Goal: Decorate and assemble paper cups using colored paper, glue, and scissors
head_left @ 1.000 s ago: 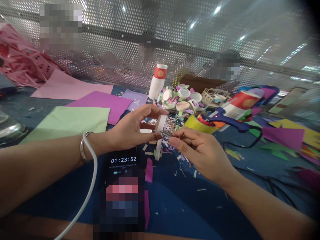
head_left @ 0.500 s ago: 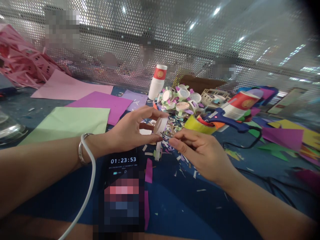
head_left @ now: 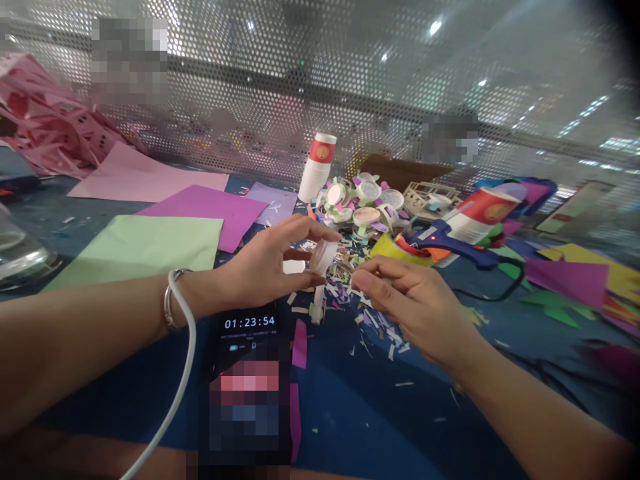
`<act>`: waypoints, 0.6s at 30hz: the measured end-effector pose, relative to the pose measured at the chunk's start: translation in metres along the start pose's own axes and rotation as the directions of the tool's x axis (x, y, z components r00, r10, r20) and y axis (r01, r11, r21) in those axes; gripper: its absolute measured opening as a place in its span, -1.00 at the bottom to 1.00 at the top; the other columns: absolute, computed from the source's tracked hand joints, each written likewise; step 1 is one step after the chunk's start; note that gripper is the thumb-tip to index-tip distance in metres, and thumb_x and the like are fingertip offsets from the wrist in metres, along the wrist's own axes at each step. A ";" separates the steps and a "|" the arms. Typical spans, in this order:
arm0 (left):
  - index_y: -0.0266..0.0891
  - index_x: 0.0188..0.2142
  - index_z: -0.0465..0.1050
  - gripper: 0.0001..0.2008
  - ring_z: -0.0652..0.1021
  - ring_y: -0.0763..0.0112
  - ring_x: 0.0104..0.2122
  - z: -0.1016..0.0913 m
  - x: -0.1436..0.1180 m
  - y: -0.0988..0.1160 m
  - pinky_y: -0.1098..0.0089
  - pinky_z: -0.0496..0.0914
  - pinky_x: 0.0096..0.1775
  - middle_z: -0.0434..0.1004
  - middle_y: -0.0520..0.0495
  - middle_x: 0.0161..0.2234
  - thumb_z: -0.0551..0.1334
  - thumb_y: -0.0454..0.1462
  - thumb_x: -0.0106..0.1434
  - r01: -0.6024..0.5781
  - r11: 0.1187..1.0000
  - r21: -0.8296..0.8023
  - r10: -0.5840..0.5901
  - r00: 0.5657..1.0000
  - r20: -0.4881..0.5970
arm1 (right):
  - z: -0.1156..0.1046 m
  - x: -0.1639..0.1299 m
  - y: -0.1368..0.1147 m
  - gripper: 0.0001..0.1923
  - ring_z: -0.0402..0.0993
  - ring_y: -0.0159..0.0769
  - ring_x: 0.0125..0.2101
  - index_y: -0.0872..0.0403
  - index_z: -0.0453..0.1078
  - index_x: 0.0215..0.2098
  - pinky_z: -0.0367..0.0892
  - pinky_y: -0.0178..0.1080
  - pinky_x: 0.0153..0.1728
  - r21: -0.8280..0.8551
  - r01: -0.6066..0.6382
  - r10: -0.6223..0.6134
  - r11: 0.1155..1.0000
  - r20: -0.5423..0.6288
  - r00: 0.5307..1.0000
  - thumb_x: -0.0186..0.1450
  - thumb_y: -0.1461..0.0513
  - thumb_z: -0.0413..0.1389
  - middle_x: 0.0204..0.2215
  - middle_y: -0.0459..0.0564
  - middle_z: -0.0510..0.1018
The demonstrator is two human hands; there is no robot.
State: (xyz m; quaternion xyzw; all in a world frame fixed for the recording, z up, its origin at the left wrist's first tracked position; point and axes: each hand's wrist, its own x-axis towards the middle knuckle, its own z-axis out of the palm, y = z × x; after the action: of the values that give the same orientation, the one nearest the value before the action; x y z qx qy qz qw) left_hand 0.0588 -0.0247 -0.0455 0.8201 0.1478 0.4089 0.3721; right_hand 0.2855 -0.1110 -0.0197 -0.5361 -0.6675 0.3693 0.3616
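The blue table (head_left: pixel 360 413) was littered with paper scraps (head_left: pixel 373 320); a green sheet (head_left: pixel 140 243) lay at nine o'clock of the hands and a hot glue gun (head_left: pixel 453 240) at two o'clock. The left hand (head_left: pixel 265 267) pinched a small white paper strip (head_left: pixel 323 257) between thumb and fingers, above the scraps. The right hand (head_left: pixel 417 303), fingers curled closed, met it from three o'clock; what it held could not be made out. The thin strip could tear or slip down into the scraps.
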 end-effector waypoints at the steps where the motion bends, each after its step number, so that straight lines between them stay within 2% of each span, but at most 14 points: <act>1: -0.18 0.10 0.40 -0.55 0.51 0.24 0.10 0.000 0.000 0.002 0.20 0.53 0.12 0.41 -0.16 0.07 0.36 -0.38 0.23 -0.009 1.000 0.017 0.009 1.000 0.008 | 0.000 0.000 0.001 -0.61 -0.06 -0.49 -0.64 0.04 0.41 -0.37 -0.17 -0.29 -0.65 0.012 -0.006 0.006 1.000 0.001 1.000 0.38 -0.09 0.15 -0.65 -0.24 0.09; 8: -0.13 0.11 0.42 -0.52 0.50 0.25 0.10 -0.001 0.001 0.007 0.18 0.55 0.10 0.42 -0.14 0.06 0.34 -0.45 0.22 -0.081 0.992 0.096 0.077 0.996 0.043 | 0.000 0.000 0.004 -0.62 -0.08 -0.48 -0.62 0.04 0.40 -0.39 -0.18 -0.29 -0.64 0.047 -0.017 0.016 0.999 0.022 1.000 0.38 -0.08 0.15 -0.64 -0.24 0.06; 18: -0.10 0.16 0.43 -0.43 0.49 0.23 0.12 -0.004 0.002 0.005 0.19 0.53 0.08 0.49 -0.12 0.09 0.36 -0.47 0.17 -0.120 0.968 0.222 0.113 0.993 0.044 | 0.000 0.002 0.005 -0.61 -0.09 -0.51 -0.65 0.04 0.39 -0.41 -0.19 -0.31 -0.66 0.089 -0.026 0.024 0.996 0.025 0.999 0.37 -0.07 0.17 -0.65 -0.26 0.04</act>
State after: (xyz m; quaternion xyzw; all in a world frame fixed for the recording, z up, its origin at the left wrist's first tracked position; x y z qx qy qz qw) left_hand 0.0565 -0.0249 -0.0386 0.8703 0.1388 0.3979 0.2550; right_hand 0.2871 -0.1082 -0.0242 -0.5232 -0.6478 0.4095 0.3727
